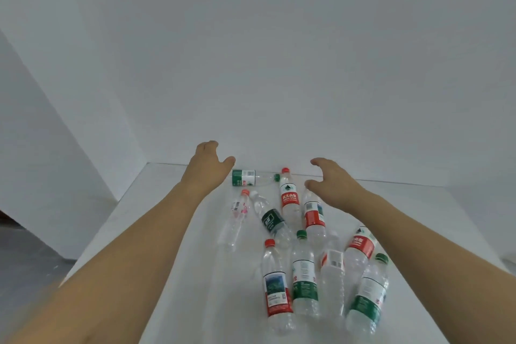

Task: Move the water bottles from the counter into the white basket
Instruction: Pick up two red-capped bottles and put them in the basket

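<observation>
Left hand (208,160) raised above the far left of the bottle cluster, fingers loosely spread and bent, thumb out to the right, gripping nothing. Right hand (328,180) likewise raised on the far right, fingers loosely curved, thumb lower left, holding nothing, hovering just over the top of a red-labelled bottle. Both forearms stretched out from the near edge of the view over the white counter (178,274).

Nearest, lying side by side on the counter: red-capped bottle with red and white label (276,288), green-capped bottle with green label (304,279), clear bottle with small white label (332,274), and at near right another green-capped bottle (368,296), tilted.

A little farther right, red-labelled bottle (358,248) lying at a slant, touching its neighbours.

Mid-distance, from left: slim bottle with pink markings (236,218), dark-green-labelled bottle (272,219) slanting, and a red-and-white-labelled bottle (314,215) partly under the right hand.

Farther, red-capped bottle with red label (289,195), cap toward the wall.

Farthest, green-labelled bottle (248,177) lying crosswise along the back edge, cap to the right, just beside the left wrist.

Behind, plain white wall (279,64). At far left, grey floor (25,268) below the counter.
</observation>
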### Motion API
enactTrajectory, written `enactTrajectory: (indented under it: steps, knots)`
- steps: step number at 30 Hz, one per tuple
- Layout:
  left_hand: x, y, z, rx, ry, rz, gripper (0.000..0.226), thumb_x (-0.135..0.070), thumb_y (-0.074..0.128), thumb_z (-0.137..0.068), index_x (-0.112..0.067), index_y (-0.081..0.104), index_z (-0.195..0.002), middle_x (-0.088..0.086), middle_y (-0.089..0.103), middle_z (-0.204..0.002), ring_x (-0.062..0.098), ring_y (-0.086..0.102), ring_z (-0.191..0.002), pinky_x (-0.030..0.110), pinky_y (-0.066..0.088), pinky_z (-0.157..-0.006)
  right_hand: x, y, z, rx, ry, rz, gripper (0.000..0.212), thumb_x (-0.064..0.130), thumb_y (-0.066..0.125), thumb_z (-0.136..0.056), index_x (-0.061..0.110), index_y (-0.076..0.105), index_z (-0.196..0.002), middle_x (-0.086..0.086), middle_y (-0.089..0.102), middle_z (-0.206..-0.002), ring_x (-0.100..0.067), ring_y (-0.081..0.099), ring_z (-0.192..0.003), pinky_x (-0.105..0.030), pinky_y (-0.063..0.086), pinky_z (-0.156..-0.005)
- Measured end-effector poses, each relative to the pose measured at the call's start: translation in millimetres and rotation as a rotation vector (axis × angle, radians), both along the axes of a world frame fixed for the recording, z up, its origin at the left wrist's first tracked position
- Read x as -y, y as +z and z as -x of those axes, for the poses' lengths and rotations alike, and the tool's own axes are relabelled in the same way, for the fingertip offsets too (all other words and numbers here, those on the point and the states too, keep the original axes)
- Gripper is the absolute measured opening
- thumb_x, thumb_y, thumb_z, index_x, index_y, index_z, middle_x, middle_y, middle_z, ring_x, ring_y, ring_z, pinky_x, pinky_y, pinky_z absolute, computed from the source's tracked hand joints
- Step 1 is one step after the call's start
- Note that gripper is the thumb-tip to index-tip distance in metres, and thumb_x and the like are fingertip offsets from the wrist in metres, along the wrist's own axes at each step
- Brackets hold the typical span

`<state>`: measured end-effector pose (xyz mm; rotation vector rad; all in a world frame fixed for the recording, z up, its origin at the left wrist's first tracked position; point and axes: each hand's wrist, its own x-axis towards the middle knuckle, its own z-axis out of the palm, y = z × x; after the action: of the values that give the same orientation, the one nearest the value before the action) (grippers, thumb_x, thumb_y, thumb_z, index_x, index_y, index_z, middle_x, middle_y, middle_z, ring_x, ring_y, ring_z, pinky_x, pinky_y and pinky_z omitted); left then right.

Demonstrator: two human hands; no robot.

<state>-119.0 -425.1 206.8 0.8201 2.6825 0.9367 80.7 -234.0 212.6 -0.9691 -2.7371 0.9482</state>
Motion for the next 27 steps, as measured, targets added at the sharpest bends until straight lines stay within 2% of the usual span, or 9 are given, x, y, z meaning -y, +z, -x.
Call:
enactTrajectory:
  steps: [2, 6, 9, 12, 14, 16, 19, 21, 27]
  knots:
    - [-28.2, -15.5, -21.9, 0.109, 0.039, 0.003, 0.067, -0.041, 0.057, -0.095, -0.009, 0.033, -0.149, 0.009, 0.033, -0.153, 0.026, 0.045, -0.13, 0.031, 0.036, -0.094, -42.3, -9.1, -24.8, 0.033, -0.054, 0.02, 0.062, 0.026, 0.058, -0.092, 0.015, 0.033, -0.147, -0.006, 0.033, -0.153, -0.024, 0.036, -0.136, -0.032, 0.031, -0.104]
    - [-87.2, -47.4, -64.1, 0.196, 0.018, 0.042, 0.059, -0.036, 0.061, -0.091, -0.01, 0.044, -0.141, 0.005, 0.055, -0.124, 0.017, 0.061, -0.092, 0.025, 0.044, -0.067, -111.6, -36.5, -61.5, 0.07, -0.129, 0.089, 0.06, 0.022, 0.058, -0.091, 0.011, 0.036, -0.145, -0.01, 0.036, -0.151, -0.028, 0.043, -0.13, -0.03, 0.035, -0.095]
    - [-134.6, -71.6, -93.7, 0.284, 0.017, 0.106, 0.063, -0.042, 0.059, -0.09, -0.015, 0.041, -0.144, 0.008, 0.052, -0.137, 0.023, 0.055, -0.113, 0.03, 0.042, -0.079, -145.1, -70.4, -80.9, 0.122, -0.15, 0.161, 0.06, 0.022, 0.058, -0.091, 0.01, 0.036, -0.145, -0.011, 0.037, -0.15, -0.028, 0.047, -0.126, -0.03, 0.038, -0.092]
    - [-182.3, -102.4, -119.3, 0.346, -0.01, 0.165, 0.049, -0.041, 0.061, -0.089, -0.017, 0.05, -0.13, -0.001, 0.059, -0.112, 0.015, 0.059, -0.093, 0.027, 0.045, -0.066, -174.6, -107.2, -93.0, 0.159, -0.261, 0.307, 0.057, 0.019, 0.056, -0.091, 0.005, 0.036, -0.143, -0.013, 0.044, -0.141, -0.023, 0.054, -0.096, -0.027, 0.041, -0.074]
    - [-213.2, -124.7, -129.6, 0.361, -0.039, 0.223, 0.034, -0.037, 0.061, -0.086, -0.015, 0.055, -0.112, 0.001, 0.062, -0.099, 0.015, 0.059, -0.082, 0.032, 0.049, -0.065, -192.3, -134.9, -96.5, 0.205, -0.373, 0.42, 0.051, 0.017, 0.056, -0.089, 0.002, 0.041, -0.136, -0.015, 0.048, -0.132, -0.022, 0.053, -0.09, -0.032, 0.045, -0.073]
    - [-240.3, -147.2, -134.2, 0.359, -0.065, 0.282, 0.031, -0.032, 0.061, -0.084, -0.013, 0.053, -0.108, 0.007, 0.061, -0.106, 0.02, 0.06, -0.086, 0.034, 0.05, -0.069, -208.8, -161.6, -96.6, 0.231, -0.497, 0.521, 0.043, 0.018, 0.057, -0.088, 0.001, 0.046, -0.126, -0.017, 0.047, -0.128, -0.029, 0.052, -0.096, -0.037, 0.047, -0.077]
    - [-276.9, -182.5, -130.1, 0.29, -0.081, 0.345, 0.055, -0.028, 0.06, -0.084, -0.011, 0.043, -0.134, 0.012, 0.05, -0.126, 0.03, 0.058, -0.105, 0.04, 0.052, -0.084, -231.3, -195.4, -85.8, 0.181, -0.685, 0.656, 0.035, 0.018, 0.061, -0.086, 0.002, 0.047, -0.114, -0.018, 0.049, -0.117, -0.032, 0.053, -0.093, -0.04, 0.048, -0.075]
    - [-296.8, -205.3, -123.8, 0.231, -0.049, 0.391, 0.061, -0.028, 0.059, -0.085, -0.008, 0.037, -0.137, 0.014, 0.046, -0.129, 0.035, 0.054, -0.112, 0.044, 0.05, -0.09, -241.1, -220.7, -76.3, 0.149, -0.757, 0.723, 0.045, 0.018, 0.065, -0.084, 0.002, 0.045, -0.12, -0.015, 0.051, -0.106, -0.03, 0.051, -0.089, -0.041, 0.045, -0.074]
    - [-331.5, -253.0, -116.6, 0.09, 0.032, 0.598, 0.075, -0.036, 0.06, -0.087, -0.003, 0.024, -0.145, 0.021, 0.045, -0.134, 0.036, 0.053, -0.117, 0.039, 0.049, -0.084, -247.4, -279.8, -59.0, 0.11, -0.874, 0.902, 0.057, 0.018, 0.077, -0.076, 0.006, 0.042, -0.12, -0.016, 0.059, -0.095, -0.033, 0.063, -0.082, -0.047, 0.054, -0.078]
